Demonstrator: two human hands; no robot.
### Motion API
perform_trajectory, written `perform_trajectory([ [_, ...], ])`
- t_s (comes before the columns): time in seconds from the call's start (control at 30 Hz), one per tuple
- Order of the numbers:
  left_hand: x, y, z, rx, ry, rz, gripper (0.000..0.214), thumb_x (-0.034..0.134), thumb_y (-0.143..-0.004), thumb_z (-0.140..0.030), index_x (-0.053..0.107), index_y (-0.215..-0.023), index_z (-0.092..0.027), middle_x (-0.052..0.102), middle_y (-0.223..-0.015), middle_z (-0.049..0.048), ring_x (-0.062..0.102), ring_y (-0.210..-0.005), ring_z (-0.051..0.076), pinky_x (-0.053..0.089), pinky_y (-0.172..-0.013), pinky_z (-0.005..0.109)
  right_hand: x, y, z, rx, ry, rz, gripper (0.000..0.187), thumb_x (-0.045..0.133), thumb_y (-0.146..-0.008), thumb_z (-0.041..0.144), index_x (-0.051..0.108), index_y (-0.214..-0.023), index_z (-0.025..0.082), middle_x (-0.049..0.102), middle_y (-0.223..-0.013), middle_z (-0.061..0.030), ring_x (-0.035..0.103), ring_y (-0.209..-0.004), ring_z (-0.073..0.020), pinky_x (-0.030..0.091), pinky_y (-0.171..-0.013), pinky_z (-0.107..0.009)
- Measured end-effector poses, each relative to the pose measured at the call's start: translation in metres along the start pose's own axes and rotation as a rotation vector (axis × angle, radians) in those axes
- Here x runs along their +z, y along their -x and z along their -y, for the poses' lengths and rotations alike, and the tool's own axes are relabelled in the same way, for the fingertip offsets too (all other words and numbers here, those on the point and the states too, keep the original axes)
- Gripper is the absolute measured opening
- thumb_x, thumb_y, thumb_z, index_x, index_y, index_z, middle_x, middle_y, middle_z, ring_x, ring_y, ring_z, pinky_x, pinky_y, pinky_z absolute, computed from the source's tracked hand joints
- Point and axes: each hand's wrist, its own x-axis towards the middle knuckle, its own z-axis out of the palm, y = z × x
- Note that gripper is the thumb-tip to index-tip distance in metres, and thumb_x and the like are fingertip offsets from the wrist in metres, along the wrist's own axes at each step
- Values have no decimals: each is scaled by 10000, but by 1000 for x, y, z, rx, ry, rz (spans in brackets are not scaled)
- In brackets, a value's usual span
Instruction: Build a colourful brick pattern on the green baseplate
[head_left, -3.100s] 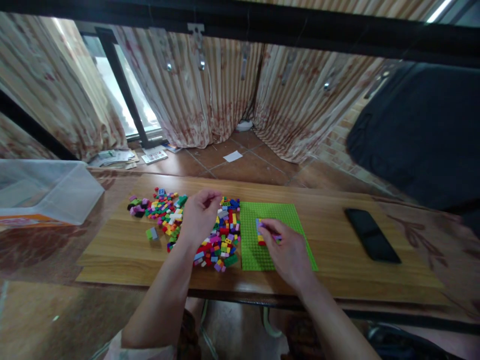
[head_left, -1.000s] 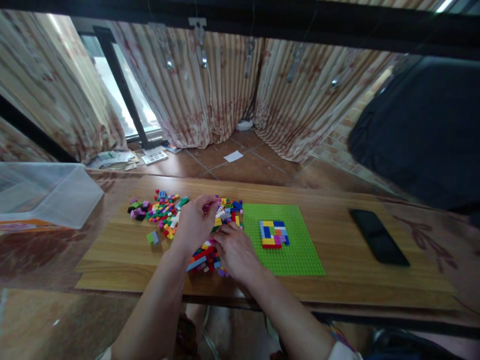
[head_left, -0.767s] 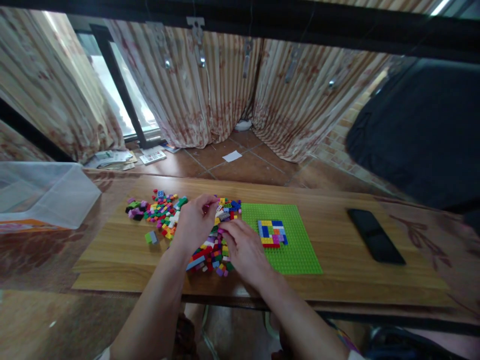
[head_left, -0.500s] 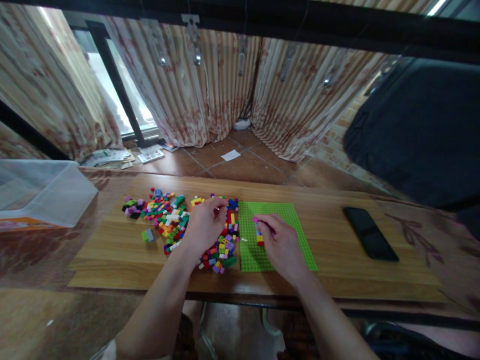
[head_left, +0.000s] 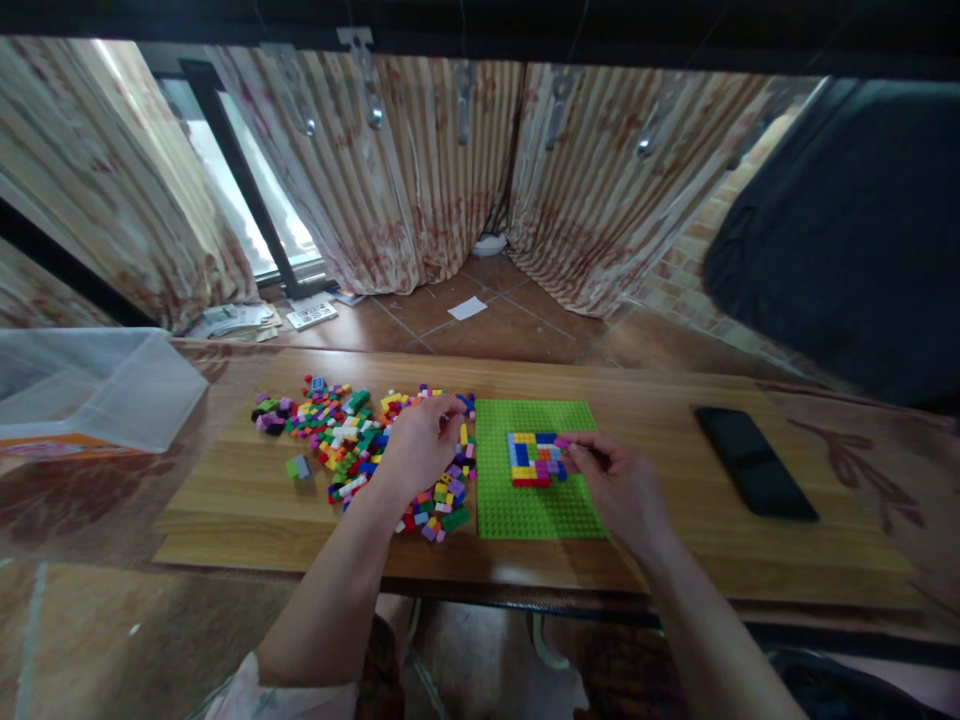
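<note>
A green baseplate lies on the wooden board, with a small flat patch of coloured bricks pressed onto its upper middle. My right hand rests on the plate's right side, fingers pinched at the patch's right edge on a small pink brick. My left hand lies curled over the pile of loose coloured bricks left of the plate; what its fingers hold I cannot make out.
A black phone lies on the board to the right. A clear plastic tub stands at the far left. A lone green and grey brick sits apart from the pile. Curtains and a tiled floor lie beyond the table.
My right hand went from the brick pile to the baseplate with a pink brick, and now sits at the patch's right edge. My left hand stayed on the pile.
</note>
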Motion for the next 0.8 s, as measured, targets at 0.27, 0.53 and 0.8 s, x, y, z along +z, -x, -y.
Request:
perform_trajectory([
  [0.27,-15,0,14,-62,-10,-106,193,503,-841,-225,674,-917,-180,717,-853,43,643,-764,167,478,-681,250,54,17,28,-191,121,263,182,512,-864,207,694,-876,207,692,-875,-38,632,-823,-169,470,-761,-313],
  [0.53,-16,3,19,-77,17,-118,192,503,-852,-214,677,-928,-185,717,-863,43,639,-758,160,475,-677,247,87,14,39,-224,73,314,191,505,-862,171,683,-926,197,689,-905,-39,631,-835,-157,473,-749,-282],
  [0.8,-26,5,19,-128,24,-109,193,497,-852,-212,684,-887,-181,699,-791,35,604,-673,148,438,-620,241,74,-2,22,-304,274,158,196,491,-852,210,683,-885,192,683,-867,-48,623,-796,-185,458,-731,-323],
])
